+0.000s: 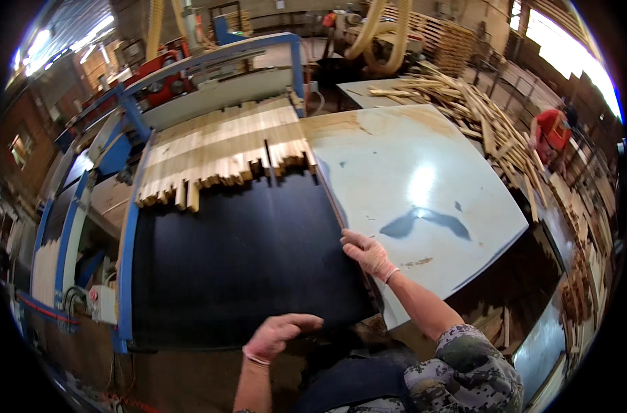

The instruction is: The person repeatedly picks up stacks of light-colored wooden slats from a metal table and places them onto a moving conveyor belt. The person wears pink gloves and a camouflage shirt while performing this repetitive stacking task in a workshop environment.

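My left hand (280, 336) is over the near edge of a black conveyor belt (251, 255), its fingers stretched out and holding nothing I can see. Farther to the right, my right hand (370, 255) rests at the seam between the belt and a pale metal tabletop (423, 179), fingers extended, with nothing visible in it. Both hands wear thin, pale gloves with light cuffs. At the far end of the belt, light wooden strips (224, 144) lie side by side, their near ends uneven, out of reach of both hands.
A blue machine frame (126, 275) borders the belt on the left. Loose wooden sticks (489, 124) are heaped beyond the tabletop. A person in red (553, 134) is at the far right. Stacked wood (447, 48) and ribbed hoses (385, 34) stand at the back.
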A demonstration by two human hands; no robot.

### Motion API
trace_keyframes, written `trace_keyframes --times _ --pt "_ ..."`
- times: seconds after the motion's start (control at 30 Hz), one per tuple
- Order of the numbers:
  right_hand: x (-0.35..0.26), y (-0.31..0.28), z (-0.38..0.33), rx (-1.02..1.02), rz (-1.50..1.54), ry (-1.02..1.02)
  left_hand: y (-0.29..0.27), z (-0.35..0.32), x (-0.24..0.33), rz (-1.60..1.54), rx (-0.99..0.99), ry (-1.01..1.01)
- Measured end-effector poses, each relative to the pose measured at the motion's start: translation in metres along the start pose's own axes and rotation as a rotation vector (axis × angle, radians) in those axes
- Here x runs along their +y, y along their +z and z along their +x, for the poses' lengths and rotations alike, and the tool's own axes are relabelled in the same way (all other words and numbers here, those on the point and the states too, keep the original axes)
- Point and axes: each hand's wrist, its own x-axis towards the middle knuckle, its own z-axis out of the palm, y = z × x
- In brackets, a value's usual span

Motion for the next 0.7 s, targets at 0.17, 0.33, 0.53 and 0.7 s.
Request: trace_keyframes --times 0.17,0.33,0.53,0.7 --pt "0.005 -0.047 -0.086 0.157 -0.091 0.005 0.063 0.072 -0.082 0.005 -0.243 -0.337" --pt "0.036 -0.111 -0.167 0.399 -0.142 -0.062 0.109 0.112 -0.131 0.050 -0.360 -0.479" --pt "0.043 -0.195 -0.278 0.650 -0.008 0.066 0.184 0.159 -0.162 0.178 -0.292 -0.538" --pt "0.152 -0.292 -0.407 0.847 -0.033 0.522 0.262 0.212 -0.225 0.472 -0.273 -0.521"
